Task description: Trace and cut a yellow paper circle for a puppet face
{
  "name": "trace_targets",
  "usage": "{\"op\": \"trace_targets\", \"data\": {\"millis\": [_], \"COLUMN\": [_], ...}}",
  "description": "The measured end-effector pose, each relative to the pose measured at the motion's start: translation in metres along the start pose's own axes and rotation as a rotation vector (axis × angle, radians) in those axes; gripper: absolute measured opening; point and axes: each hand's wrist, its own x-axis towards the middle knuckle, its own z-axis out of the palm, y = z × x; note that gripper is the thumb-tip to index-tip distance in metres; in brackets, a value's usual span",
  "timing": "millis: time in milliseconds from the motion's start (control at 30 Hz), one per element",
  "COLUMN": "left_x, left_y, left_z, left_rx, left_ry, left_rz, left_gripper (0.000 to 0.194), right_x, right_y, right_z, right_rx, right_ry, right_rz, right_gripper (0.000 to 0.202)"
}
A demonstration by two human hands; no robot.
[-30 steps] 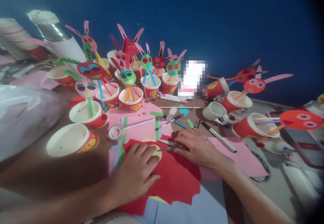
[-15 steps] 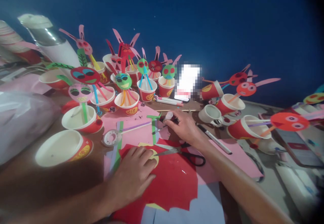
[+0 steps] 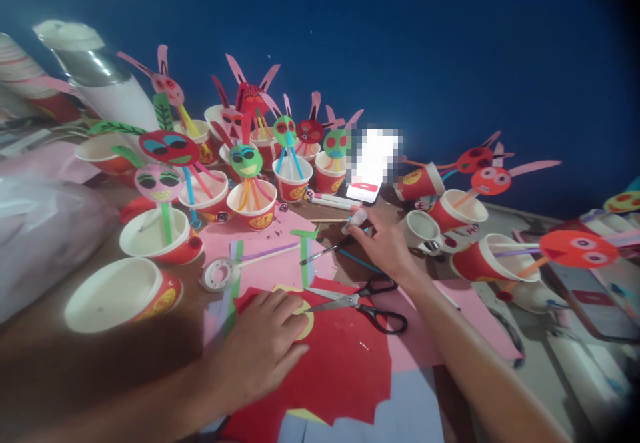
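My left hand (image 3: 267, 339) lies flat, fingers stretched, on a sheet of red paper (image 3: 340, 363). A yellow paper circle (image 3: 306, 319) shows beside its fingertips. Black-handled scissors (image 3: 357, 301) rest on the red paper, blades parted and pointing at that circle. Farther out, my right hand (image 3: 385, 243) pinches a small whitish, translucent object (image 3: 357, 218) whose kind I cannot make out. Below that hand lie a thin dark pen-like stick (image 3: 320, 253) and a blue strip (image 3: 357, 261). A white tape roll (image 3: 219, 273) sits on the left.
Several red-and-white paper cups (image 3: 253, 204) carry paper faces on coloured strips. An unadorned paper cup (image 3: 123, 293) stands near the left. White mug (image 3: 421, 231), lit phone (image 3: 370, 169) and markers (image 3: 335, 201) are at the back. A plastic bag (image 3: 50, 243) lies far left.
My right hand has moved a little away and to the right with the whitish object, uncovering the blue strip and more of the scissors' handles. My left hand has stayed in place.
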Motion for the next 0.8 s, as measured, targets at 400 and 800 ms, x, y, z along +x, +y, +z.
{"op": "trace_targets", "data": {"millis": [400, 800], "left_x": [0.013, 0.106], "left_y": [-0.017, -0.042], "left_z": [-0.025, -0.026], "left_rx": [-0.002, -0.014], "left_ry": [0.182, 0.069], "left_rz": [0.01, -0.32], "left_gripper": [0.018, 0.042], "right_x": [-0.008, -0.031], "right_y": [-0.007, -0.047], "right_z": [-0.013, -0.003], "right_rx": [-0.21, -0.375], "right_ry": [-0.034, -0.237], "right_rz": [0.077, -0.154], "right_gripper": [0.027, 0.021]}}
